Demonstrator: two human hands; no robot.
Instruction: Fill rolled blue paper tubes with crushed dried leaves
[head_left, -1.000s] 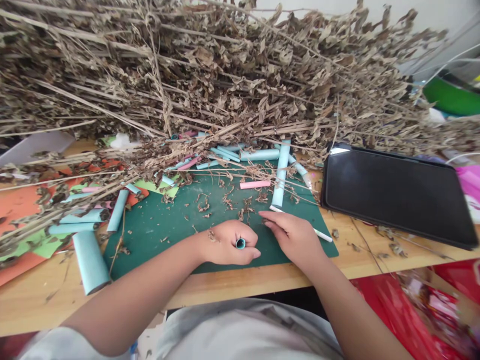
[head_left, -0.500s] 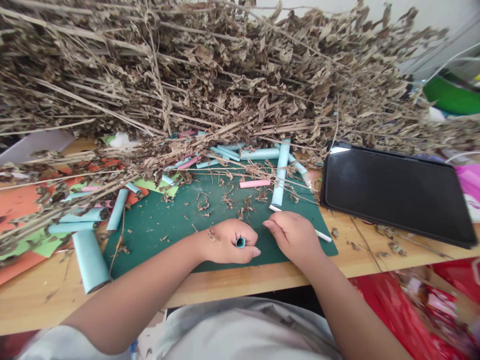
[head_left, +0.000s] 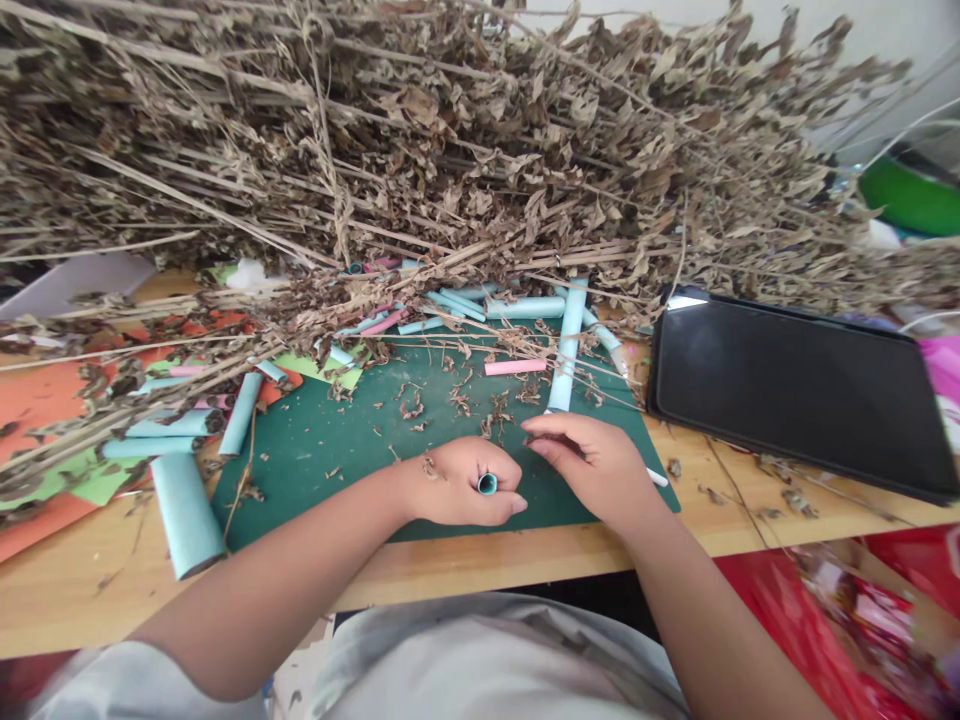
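My left hand (head_left: 457, 485) rests as a fist on the green cutting mat (head_left: 315, 450), closed around a rolled light-blue paper tube (head_left: 487, 484) whose open end points up at me. Just to its right lies my right hand (head_left: 596, 462), palm down on the mat, fingers close together and pointing left toward scattered dried leaf crumbs (head_left: 495, 420). Whether those fingers pinch anything is hidden. A thin white stick (head_left: 657, 478) pokes out from under the right hand.
A big heap of dried leafy stalks (head_left: 420, 150) covers the back of the wooden table (head_left: 90, 590). Several blue and pink paper rolls (head_left: 186, 515) lie about. A black tablet (head_left: 787, 385) lies at the right, orange and green paper sheets (head_left: 37, 400) at the left.
My right hand curled back toward me, then stretched its fingers leftward again over the crumbs. My left fist with the tube stayed put.
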